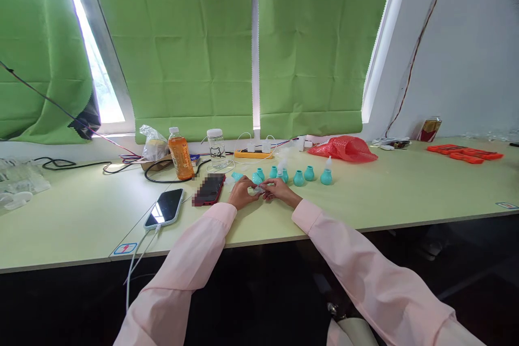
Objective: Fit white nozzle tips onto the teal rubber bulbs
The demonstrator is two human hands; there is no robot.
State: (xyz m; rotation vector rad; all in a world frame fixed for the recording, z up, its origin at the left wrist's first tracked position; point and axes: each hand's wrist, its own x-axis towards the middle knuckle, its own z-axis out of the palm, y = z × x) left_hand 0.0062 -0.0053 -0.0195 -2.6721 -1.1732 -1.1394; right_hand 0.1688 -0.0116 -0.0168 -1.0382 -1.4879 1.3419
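My left hand (242,193) and my right hand (280,191) meet near the table's front edge, fingertips pinched on a small translucent plastic piece (258,189). Its exact shape is mostly covered by my fingers. Just beyond them stand several small teal bulbs (299,178) with open necks. A bulb (326,177) at the right end of the group carries a pointed translucent tip (328,162). Another pale tip (280,166) rises behind my right hand. Left of these, a flatter teal piece (237,176) lies by my left hand.
A dark phone in a red case (209,190) and a charging phone (165,208) lie to the left. Behind stand an orange drink bottle (180,154), a clear bottle (217,150) and a yellow power strip (253,154). A red plastic bag (344,149) and orange pieces (465,152) are rightward.
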